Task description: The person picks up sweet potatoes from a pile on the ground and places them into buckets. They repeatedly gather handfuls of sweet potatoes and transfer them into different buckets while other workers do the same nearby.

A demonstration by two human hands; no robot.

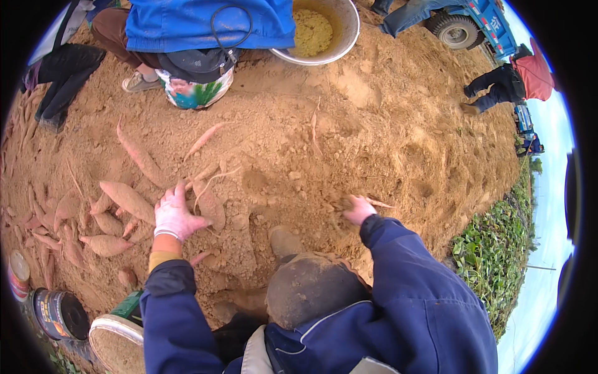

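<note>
My left hand [175, 215], in a pale, soil-stained glove, is open over the heap at the left, thumb and fingers apart. Beside its fingers lies a large sweet potato [126, 199]; another sweet potato [210, 204] with stringy roots sits just past the thumb. Down in loose soil at centre right is my right hand [359, 210]. Its fingers are partly hidden and smeared by flying dirt, so their grip does not show. A thin, pointed sweet potato root [380, 203] sticks out to the right of that hand.
More sweet potatoes [106, 245] cover the left ground. A person in blue sits on a bucket [196, 93] beside a metal basin [349, 37]. Buckets [115, 333] stand lower left. Another person [507, 81] and a blue vehicle [492, 28] are far right, above green vines [492, 249].
</note>
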